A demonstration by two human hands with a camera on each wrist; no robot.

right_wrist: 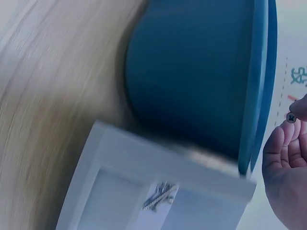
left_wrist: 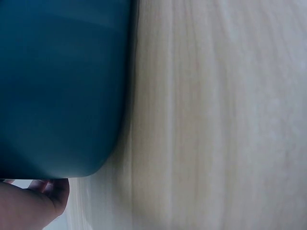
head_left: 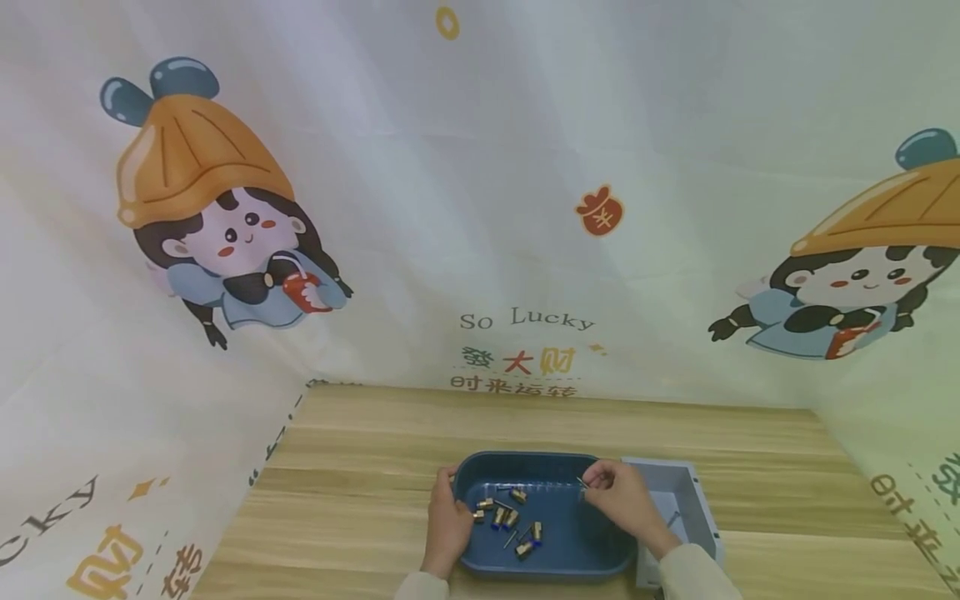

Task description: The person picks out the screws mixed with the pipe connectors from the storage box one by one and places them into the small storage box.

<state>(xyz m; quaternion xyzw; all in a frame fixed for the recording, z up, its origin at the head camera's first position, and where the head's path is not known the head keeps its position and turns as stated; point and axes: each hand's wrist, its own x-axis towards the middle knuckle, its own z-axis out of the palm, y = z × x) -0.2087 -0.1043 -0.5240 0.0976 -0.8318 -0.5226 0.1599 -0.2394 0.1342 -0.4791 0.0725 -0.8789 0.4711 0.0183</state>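
Facing a printed backdrop (head_left: 420, 167) across a wood-grain table (head_left: 360, 442): pinching a screw (right_wrist: 291, 117) above a blue tub (head_left: 577, 546).

Gripping the tub's left end with the left hand (head_left: 448, 525). Pinching the screw between thumb and fingertips of the right hand (head_left: 621, 498), holding it over the tub's right end, toward the far rim. Presenting a cross-recessed head to the right wrist view. Containing, within the tub, brass fittings (head_left: 512, 519), several blue-ended, mainly in the left half, among thin metal pieces (head_left: 512, 538) too small to identify. Supporting on the table, just right of the tub, a grey box (head_left: 667, 475). Showing a small heap of screws (right_wrist: 160, 196) inside the box.
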